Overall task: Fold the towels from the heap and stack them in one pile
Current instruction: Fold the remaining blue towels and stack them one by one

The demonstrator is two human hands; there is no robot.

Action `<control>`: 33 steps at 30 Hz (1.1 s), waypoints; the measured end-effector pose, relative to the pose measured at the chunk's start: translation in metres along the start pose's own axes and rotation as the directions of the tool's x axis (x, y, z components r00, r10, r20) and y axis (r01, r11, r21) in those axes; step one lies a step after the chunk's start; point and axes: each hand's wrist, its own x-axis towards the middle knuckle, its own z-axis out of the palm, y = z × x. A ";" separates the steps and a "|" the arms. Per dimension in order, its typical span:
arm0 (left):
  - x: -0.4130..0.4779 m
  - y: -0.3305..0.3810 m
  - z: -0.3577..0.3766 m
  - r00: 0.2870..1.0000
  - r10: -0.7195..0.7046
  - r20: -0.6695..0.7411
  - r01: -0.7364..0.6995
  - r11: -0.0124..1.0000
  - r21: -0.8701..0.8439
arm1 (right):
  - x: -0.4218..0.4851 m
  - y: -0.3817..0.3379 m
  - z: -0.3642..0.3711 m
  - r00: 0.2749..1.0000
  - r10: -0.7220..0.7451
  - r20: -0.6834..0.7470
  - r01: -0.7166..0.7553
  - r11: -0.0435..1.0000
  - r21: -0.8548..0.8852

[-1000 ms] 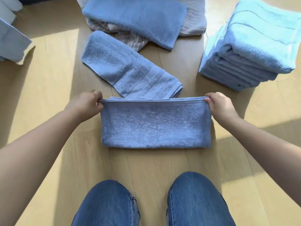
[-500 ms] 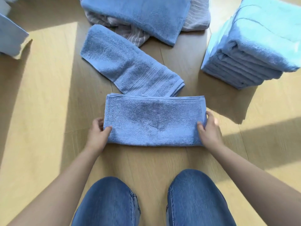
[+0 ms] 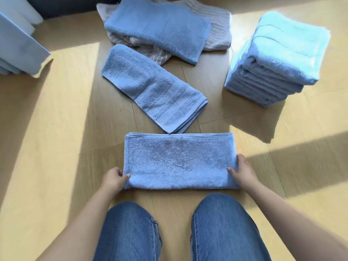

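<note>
Clamped at both near corners, flat on pale wood-plank floor (image 3: pixel 56 129): folded rectangular blue terry towel (image 3: pixel 178 161), nap fuzzy. Left hand (image 3: pixel 114 178) thumb on top, fingers hidden under the cloth; right hand (image 3: pixel 244 173) likewise, fingers partly hidden. Just beyond that towel, long blue ribbed-border towel (image 3: pixel 152 87), askew. Farther beyond, rumpled heap of blue and striped grey cloth (image 3: pixel 160 29), cut off at top. Beyond-right, tall stack of folded light-blue towels (image 3: pixel 276 59). Nearer, denim knees (image 3: pixel 130 232), cropped.
</note>
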 end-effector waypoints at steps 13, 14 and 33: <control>-0.010 -0.007 0.005 0.992 -0.124 0.000 0.121 0.968 -0.220 | -0.012 -0.001 0.002 0.996 -0.065 -0.059 0.056 0.988 -0.142; -0.010 -0.005 0.003 0.990 -0.138 0.028 0.140 0.937 -0.321 | -0.014 -0.006 0.002 0.990 -0.099 -0.104 0.078 0.978 -0.193; -0.038 0.021 -0.015 0.997 0.018 -0.077 -0.062 0.772 -0.633 | -0.068 -0.073 0.080 0.842 -0.458 0.285 0.539 0.724 -0.430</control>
